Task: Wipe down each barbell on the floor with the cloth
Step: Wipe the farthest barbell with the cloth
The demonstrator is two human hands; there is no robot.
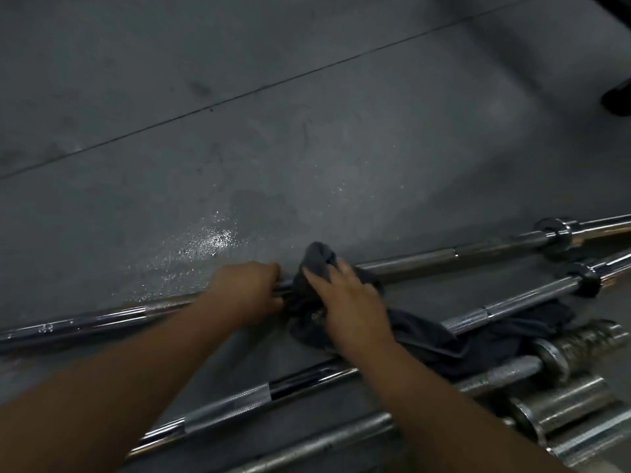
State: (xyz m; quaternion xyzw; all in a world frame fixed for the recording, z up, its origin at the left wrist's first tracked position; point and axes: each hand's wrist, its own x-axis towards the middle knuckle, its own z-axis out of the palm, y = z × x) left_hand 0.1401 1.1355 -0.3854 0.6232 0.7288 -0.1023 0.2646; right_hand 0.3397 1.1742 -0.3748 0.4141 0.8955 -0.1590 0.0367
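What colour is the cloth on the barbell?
The cloth is dark grey, clearest in the head view.

The farthest long chrome barbell (pixel 426 259) runs off both side edges, its middle hidden under the left hand (pixel 246 285) and the crumpled dark grey cloth (pixel 317 259). The right hand (pixel 351 302) is motion-blurred, its grip unclear. A black rounded object (pixel 618 100) is cut off at the right edge.

The cloth (pixel 316 257) is dark grey. The barbells (pixel 420 259) are shiny chrome silver — cross-hatched knurling in bands. The floor (pixel 307 97) is dull grey, speckled.
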